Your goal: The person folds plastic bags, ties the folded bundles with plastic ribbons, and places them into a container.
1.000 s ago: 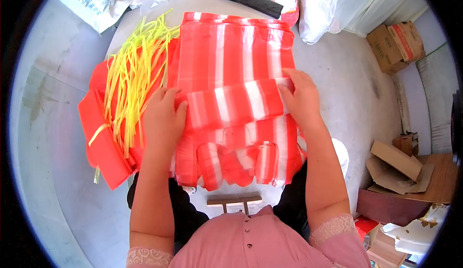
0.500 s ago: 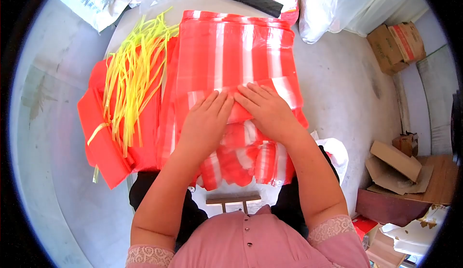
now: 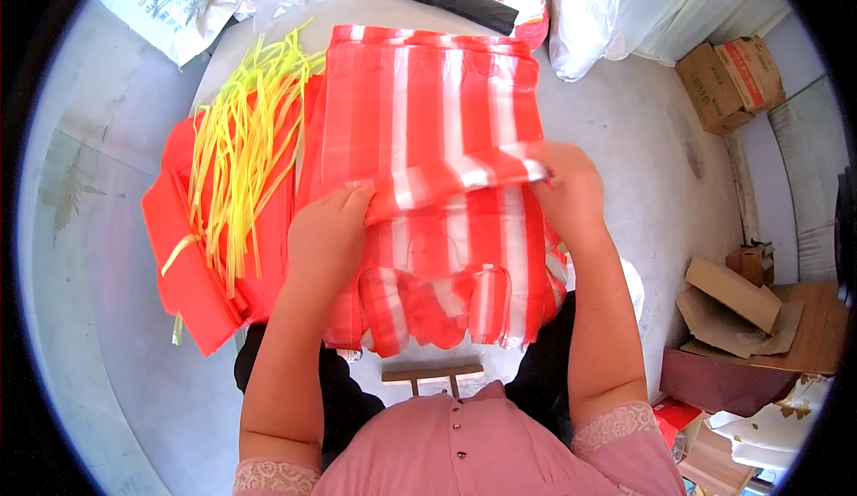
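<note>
A stack of red-and-white striped plastic bags (image 3: 428, 103) lies in front of me, its handle ends toward my body. Across it runs a narrow folded striped strip (image 3: 451, 179), tilted up to the right. My left hand (image 3: 335, 228) is closed on the strip's left end, fingertips curled at its edge. My right hand (image 3: 567, 188) pinches the right end, slightly blurred. Left of the stack, a bunch of yellow ties (image 3: 245, 157) rests on folded red bags (image 3: 192, 264), one bundle of which is bound with a yellow tie.
A black rolled bundle (image 3: 451, 5) lies beyond the stack on the pale table (image 3: 241, 50). White sacks (image 3: 585, 14) stand behind. On the right are cardboard boxes (image 3: 732, 85) and an opened carton (image 3: 736, 308). A wooden bar (image 3: 433, 372) shows below the stack.
My hands were spread flat near the middle of the stack half a second ago. They have moved apart and now grip the strip's ends, with the strip narrower and more distinct.
</note>
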Demonstrator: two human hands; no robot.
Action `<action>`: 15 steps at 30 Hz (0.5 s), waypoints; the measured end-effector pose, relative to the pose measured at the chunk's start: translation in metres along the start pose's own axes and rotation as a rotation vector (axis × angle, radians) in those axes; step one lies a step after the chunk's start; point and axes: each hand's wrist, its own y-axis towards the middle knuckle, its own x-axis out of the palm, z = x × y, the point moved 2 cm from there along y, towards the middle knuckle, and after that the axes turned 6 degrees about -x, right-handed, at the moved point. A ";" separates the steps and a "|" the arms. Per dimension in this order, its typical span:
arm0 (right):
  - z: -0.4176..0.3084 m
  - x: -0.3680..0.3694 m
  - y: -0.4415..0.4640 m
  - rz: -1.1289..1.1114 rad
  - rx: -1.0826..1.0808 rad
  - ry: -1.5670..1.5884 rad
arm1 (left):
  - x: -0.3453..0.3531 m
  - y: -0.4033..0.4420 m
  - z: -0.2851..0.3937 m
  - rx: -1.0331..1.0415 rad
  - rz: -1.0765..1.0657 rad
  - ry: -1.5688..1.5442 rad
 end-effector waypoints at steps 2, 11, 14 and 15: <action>-0.004 -0.007 0.004 0.412 0.004 0.266 | -0.013 -0.002 0.009 -0.078 -0.058 -0.119; -0.070 0.030 -0.003 0.226 0.429 1.577 | 0.045 -0.034 0.053 -0.490 -0.407 -1.623; -0.054 0.075 -0.011 0.104 0.136 1.007 | 0.042 -0.043 0.065 -0.397 -0.467 -1.452; -0.055 0.075 -0.011 0.102 0.130 1.004 | 0.036 -0.046 0.073 -0.356 -0.447 -1.355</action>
